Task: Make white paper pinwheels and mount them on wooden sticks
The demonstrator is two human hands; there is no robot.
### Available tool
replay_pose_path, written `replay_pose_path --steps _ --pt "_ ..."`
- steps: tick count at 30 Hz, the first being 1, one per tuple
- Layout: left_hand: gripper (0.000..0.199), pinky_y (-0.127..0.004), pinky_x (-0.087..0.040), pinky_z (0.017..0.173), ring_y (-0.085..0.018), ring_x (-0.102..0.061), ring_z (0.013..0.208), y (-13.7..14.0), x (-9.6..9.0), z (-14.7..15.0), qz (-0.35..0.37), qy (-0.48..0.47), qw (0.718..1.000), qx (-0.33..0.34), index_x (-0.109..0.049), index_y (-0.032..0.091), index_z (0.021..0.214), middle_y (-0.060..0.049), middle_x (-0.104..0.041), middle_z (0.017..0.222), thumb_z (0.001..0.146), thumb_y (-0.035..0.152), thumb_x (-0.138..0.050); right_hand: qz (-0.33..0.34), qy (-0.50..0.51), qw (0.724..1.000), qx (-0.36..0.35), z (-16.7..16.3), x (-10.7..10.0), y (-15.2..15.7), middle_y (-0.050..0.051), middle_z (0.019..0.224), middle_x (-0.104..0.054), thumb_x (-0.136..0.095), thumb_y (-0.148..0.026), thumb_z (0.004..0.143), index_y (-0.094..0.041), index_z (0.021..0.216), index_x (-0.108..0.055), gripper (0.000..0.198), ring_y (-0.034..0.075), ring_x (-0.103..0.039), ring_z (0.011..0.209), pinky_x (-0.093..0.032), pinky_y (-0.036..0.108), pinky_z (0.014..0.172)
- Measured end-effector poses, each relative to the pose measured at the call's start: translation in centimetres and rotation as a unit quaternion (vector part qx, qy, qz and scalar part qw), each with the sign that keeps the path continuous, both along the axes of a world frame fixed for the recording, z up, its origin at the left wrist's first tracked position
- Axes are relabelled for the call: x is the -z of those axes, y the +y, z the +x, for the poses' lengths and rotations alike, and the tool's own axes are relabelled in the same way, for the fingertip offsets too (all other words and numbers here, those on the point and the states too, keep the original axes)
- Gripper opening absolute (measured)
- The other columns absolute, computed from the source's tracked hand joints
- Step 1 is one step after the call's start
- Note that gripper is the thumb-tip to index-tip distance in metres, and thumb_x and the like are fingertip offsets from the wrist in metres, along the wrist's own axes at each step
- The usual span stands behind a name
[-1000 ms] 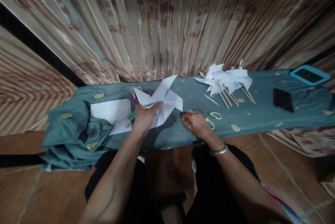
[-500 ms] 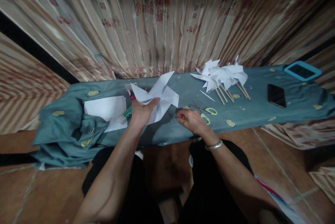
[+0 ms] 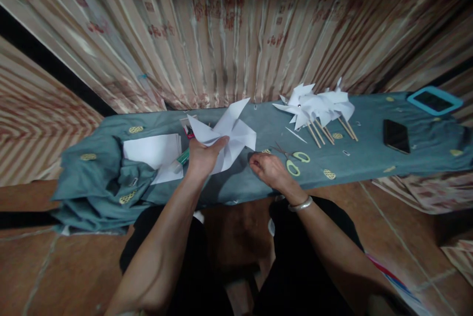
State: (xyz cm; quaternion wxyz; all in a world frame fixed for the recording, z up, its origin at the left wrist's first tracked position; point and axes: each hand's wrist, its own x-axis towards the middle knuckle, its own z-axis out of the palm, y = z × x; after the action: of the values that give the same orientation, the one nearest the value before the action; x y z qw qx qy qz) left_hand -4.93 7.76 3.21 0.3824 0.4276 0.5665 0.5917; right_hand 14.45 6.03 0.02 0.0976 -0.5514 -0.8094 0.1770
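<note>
A white paper pinwheel [image 3: 236, 129] with folded blades is gripped in my left hand [image 3: 204, 156], the thumb pressed near its centre. My right hand [image 3: 269, 167], with a bracelet on its wrist, is closed just right of the pinwheel and below it. Its fingertips are pinched together; whatever lies between them is too small or hidden to name. Scissors [image 3: 293, 167] with pale green handles lie open beside my right hand. Left of my left hand, a green tube-like item [image 3: 182, 157] rests on a stack of white paper [image 3: 153, 151], partly covered by the hand.
Several finished-looking white pinwheels [image 3: 314, 107] on wooden sticks lie at the back right, near a thin white paper strip [image 3: 295, 135]. Farther right are a black phone [image 3: 396, 136] and a blue-framed tablet [image 3: 435, 100]. A small red-and-white packet [image 3: 187, 128] sits behind my left hand. Curtains hang behind the cloth-covered surface [image 3: 221, 195].
The whole view has shifted slightly, moving things a little to the right. My left hand keeps its hold on the pinwheel, and my right hand stays pinched beside it.
</note>
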Motion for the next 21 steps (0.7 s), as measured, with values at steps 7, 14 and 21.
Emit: replay_pose_path --steps 7,14,21 --pt "0.025 -0.026 -0.051 0.061 -0.019 -0.064 0.068 -0.3 0.3 0.0 0.028 0.022 0.999 0.010 -0.064 0.016 0.065 -0.003 -0.070 0.069 0.056 0.034 -0.078 0.013 0.164 0.986 0.029 1.6 -2.6 -2.1 0.001 0.075 -0.066 -0.057 -0.021 0.086 -0.019 0.079 -0.064 0.011 0.014 -0.059 0.069 -0.041 0.024 0.067" --pt "0.027 -0.029 -0.053 0.062 -0.023 -0.068 0.072 -1.3 0.2 1.7 0.009 0.034 0.999 0.032 -0.066 0.016 0.068 -0.007 -0.073 0.075 0.058 0.038 -0.079 0.128 0.356 0.924 0.054 1.6 -6.9 -4.2 0.004 0.128 -0.059 -0.066 -0.029 0.083 -0.023 0.078 -0.066 0.008 0.022 -0.056 0.119 -0.040 0.040 0.105" --pt "0.025 -0.031 -0.054 0.066 -0.023 -0.068 0.074 -3.2 -2.0 4.0 0.006 0.028 0.995 0.100 -0.069 0.014 0.071 -0.007 -0.074 0.076 0.057 0.032 -0.078 0.129 0.351 0.926 0.058 0.7 -6.2 -3.5 -0.002 0.154 -0.035 -0.067 -0.029 0.082 -0.024 0.079 -0.069 0.006 0.025 -0.021 0.147 -0.019 0.048 0.118"
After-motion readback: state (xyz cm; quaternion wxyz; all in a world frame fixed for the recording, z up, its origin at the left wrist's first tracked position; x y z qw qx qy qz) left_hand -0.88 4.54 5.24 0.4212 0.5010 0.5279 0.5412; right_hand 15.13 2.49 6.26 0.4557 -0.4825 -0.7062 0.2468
